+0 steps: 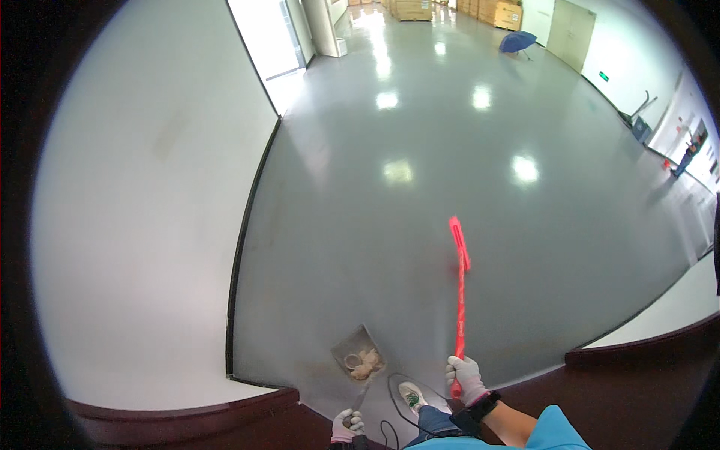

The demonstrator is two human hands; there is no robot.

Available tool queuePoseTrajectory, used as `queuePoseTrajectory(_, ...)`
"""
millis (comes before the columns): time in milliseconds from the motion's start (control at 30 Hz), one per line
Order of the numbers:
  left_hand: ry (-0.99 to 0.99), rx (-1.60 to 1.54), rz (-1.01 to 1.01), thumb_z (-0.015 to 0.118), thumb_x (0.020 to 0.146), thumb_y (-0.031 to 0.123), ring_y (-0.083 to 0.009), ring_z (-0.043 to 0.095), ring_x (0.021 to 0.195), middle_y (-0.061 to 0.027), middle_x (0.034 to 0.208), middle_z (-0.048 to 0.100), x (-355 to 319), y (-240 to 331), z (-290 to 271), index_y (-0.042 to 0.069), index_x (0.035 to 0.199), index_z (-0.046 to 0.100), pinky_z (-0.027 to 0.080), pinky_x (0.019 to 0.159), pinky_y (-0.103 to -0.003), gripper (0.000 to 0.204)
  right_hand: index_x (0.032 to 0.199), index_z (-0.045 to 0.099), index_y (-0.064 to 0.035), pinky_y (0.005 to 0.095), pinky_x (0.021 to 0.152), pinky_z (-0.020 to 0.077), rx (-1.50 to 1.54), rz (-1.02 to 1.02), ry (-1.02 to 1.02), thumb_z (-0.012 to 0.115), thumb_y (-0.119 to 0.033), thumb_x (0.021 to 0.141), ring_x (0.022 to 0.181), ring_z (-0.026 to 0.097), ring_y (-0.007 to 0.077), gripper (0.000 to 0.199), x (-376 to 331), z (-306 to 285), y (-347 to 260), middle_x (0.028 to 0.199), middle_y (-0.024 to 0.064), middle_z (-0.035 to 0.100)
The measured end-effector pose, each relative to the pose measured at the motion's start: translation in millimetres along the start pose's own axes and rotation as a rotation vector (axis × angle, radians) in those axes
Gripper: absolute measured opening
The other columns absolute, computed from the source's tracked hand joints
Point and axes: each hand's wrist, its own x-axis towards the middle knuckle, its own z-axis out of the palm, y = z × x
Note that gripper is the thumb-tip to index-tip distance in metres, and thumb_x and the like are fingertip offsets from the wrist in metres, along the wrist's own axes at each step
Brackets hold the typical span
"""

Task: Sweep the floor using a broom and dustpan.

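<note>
My right hand (466, 379), in a white glove, is closed around the handle of a red broom (461, 300). The broom points forward, away from me, with its head at the far end over the grey floor. Whether the bristles touch the floor, I cannot tell. At the lower edge my left hand (347, 425), gloved too, grips the handle of a dustpan (345, 347). In the pan lie crumpled tan scraps (365, 364) and a ring-shaped piece (352, 361).
A white wall (150, 187) with black skirting runs along the left, up to a bright doorway (270, 45). Cartons (411, 9) and a blue umbrella (517, 42) stand far off. Another person (688, 156) is at the far right. Dark cables hang by my shoe (411, 396).
</note>
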Motion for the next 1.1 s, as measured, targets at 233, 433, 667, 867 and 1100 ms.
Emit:
queuePoseTrajectory(233,0.009,0.089,0.031,0.048,0.088,0.018,-0.0158,0.042,0.045,-0.0058,0.066,0.048,4.5,16.9,7.9,0.005,0.077,0.046,0.032,0.039,-0.029,0.018,0.083,0.047,-0.0095,0.0238,0.037,0.0379,0.005,-0.083,0.046,0.054,-0.010,0.086,0.045,0.044,0.0081,0.007,9.9,-17.3,-10.2,0.063,0.0010,0.049)
queuePoseTrajectory(433,-0.495,0.537,-0.155,0.055,0.085,0.034,-0.0128,0.047,0.065,0.0004,0.074,0.053,2.2,31.0,5.9,0.009,0.093,0.056,0.039,0.056,-0.030,0.026,0.082,0.046,-0.0058,0.0296,0.039,0.0439,-0.067,-0.161,0.084,0.053,-0.009,0.084,0.044,0.048,0.0135,0.008,23.5,-33.0,-15.9,0.062,0.0037,0.049)
queuePoseTrajectory(667,-0.311,0.494,-0.188,0.049,0.088,0.036,-0.0155,0.036,0.057,0.0017,0.064,0.038,25.1,63.5,11.5,0.015,0.079,0.044,0.031,0.051,-0.030,0.024,0.080,0.048,-0.0044,0.0301,0.040,0.0455,-0.085,-0.207,0.150,0.052,-0.007,0.082,0.044,0.051,0.0153,0.005,29.2,-44.3,-13.4,0.061,0.0046,0.051)
queuePoseTrajectory(867,-0.187,0.350,-0.112,0.052,0.089,0.022,-0.0134,0.032,0.041,0.0011,0.056,0.039,74.0,101.4,42.8,0.008,0.078,0.049,0.028,0.039,-0.027,0.018,0.080,0.051,-0.0002,0.0327,0.041,0.0469,0.010,-0.227,0.277,0.053,-0.005,0.080,0.045,0.053,0.0163,0.005,61.7,-40.3,-17.1,0.061,0.0067,0.054)
queuePoseTrajectory(1100,-0.238,0.565,-0.188,0.052,0.088,0.024,-0.0128,0.033,0.040,0.0017,0.055,0.039,110.7,142.5,130.2,0.010,0.074,0.047,0.027,0.038,-0.025,0.020,0.076,0.053,0.0010,0.0340,0.042,0.0491,0.039,-0.287,0.458,0.052,-0.004,0.078,0.046,0.057,0.0186,0.005,94.3,-64.0,-24.0,0.057,0.0079,0.055)
